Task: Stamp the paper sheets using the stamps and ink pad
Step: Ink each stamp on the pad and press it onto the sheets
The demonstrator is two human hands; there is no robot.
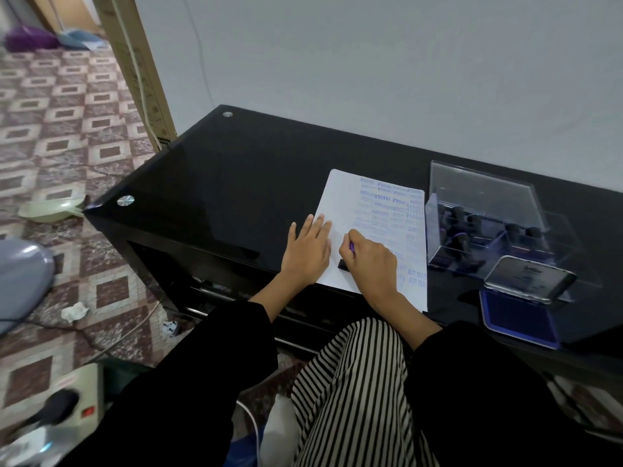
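Progress: the top paper sheet (337, 203) on the counter (219, 183) bears many blue marks (391, 203), its left part bare. The right hand (367, 261) grips a stamp (343, 264), seemingly pressing there; the left hand (308, 251) lies flat beside it.

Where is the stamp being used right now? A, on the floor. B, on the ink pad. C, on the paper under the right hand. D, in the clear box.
C: the right hand grips the stamp, its black base down on the paper.
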